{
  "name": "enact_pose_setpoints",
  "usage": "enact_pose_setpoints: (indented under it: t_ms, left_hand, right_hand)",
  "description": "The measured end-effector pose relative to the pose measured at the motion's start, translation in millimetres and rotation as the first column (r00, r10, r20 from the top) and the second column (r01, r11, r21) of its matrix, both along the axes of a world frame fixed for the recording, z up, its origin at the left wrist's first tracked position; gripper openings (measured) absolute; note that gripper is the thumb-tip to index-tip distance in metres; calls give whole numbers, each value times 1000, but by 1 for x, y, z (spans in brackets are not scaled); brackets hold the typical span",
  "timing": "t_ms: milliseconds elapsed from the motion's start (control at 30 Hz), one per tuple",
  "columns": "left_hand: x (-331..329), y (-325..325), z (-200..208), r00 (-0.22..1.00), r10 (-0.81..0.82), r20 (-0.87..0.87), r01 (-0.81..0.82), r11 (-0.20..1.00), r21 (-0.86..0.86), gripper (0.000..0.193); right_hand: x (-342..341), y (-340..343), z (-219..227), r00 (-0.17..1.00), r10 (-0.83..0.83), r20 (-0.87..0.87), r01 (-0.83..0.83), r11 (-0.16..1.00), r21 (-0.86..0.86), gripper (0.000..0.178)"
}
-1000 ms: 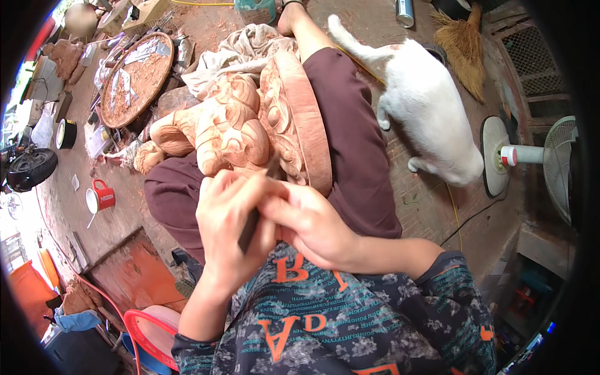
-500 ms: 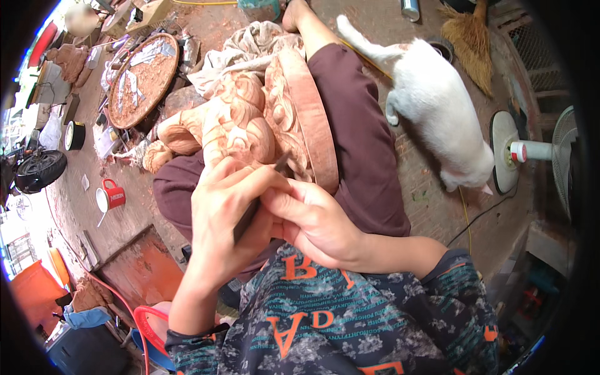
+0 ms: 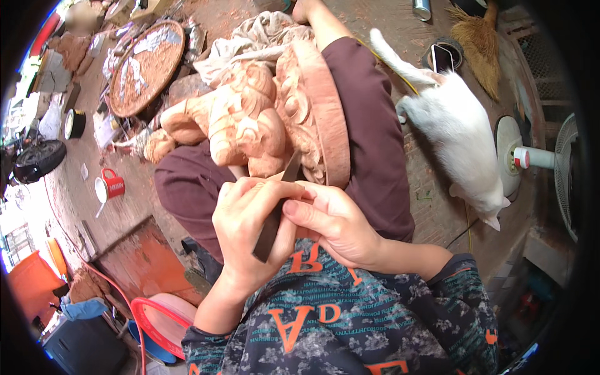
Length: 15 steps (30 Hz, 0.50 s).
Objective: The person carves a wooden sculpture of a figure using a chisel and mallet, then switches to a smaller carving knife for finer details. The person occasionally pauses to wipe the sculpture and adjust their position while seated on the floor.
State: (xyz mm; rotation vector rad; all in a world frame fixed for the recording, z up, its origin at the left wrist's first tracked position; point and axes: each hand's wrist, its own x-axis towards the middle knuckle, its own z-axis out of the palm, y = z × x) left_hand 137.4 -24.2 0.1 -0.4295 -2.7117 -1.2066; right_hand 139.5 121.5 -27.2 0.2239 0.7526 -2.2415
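Observation:
My left hand (image 3: 245, 219) is closed around a dark, flat, narrow bar (image 3: 269, 236), held slantwise with its tapered end pointing up toward the carving. I cannot tell whether it is a blade or a stone. My right hand (image 3: 340, 224) presses against the left one, thumb laid along curled fingers; anything pinched between them is hidden. Just beyond both hands a pale wooden carving (image 3: 253, 125) of a rounded figure rests in my lap between my legs. Its reddish curved base (image 3: 329, 119) faces right, beside my thigh.
A white cat (image 3: 459, 122) stands to the right, near a fan (image 3: 509, 153). A round woven tray (image 3: 115, 103) with wood shavings and metal pieces lies far left. A red mug (image 3: 112, 186) sits on the left; crumpled cloth (image 3: 259, 37) lies behind the carving. A straw broom (image 3: 478, 44) is far right.
My hands and the dark bar have shifted right and sit slightly away from the carving, showing more of its near end. The cat has moved a little nearer and right, uncovering a phone-like object.

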Motion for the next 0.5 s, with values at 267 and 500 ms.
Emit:
enact_pose_setpoints:
  t_ms: [267,500]
  left_hand:
    - [26,-15,-53,989,140,-56,-104,905,412,28]
    - [22,5,-81,996,88,3,-48,522,852,16]
  right_hand:
    - [-4,20,-32,9,482,-876,895,386,222,24]
    - [-71,34,-8,100,780,-617,846,259,465,82]
